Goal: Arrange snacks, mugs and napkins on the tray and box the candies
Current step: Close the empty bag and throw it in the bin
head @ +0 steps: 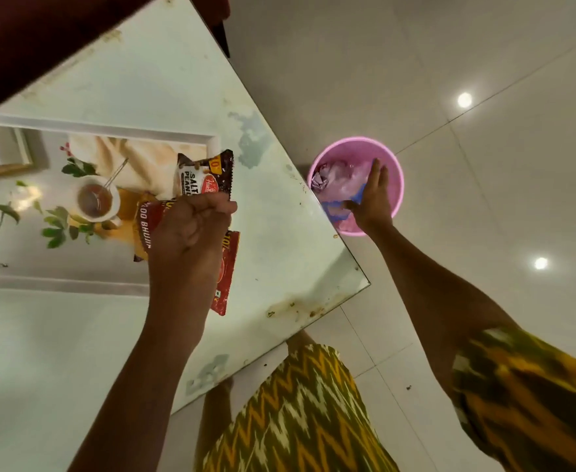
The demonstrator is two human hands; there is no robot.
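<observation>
Pale table point(150, 76) carries a printed tray point(109, 126); over its right edge your left hand point(191, 229) grips a bunch of snack packets point(203, 177). Your right hand point(373, 197) reaches into a pink bucket point(398, 172) on the floor, fingers straight on crumpled plastic point(343, 185).

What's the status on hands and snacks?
Left hand grips snack packets over tray. Right hand in pink tub, fingers straight. Packets not yet set down.
</observation>
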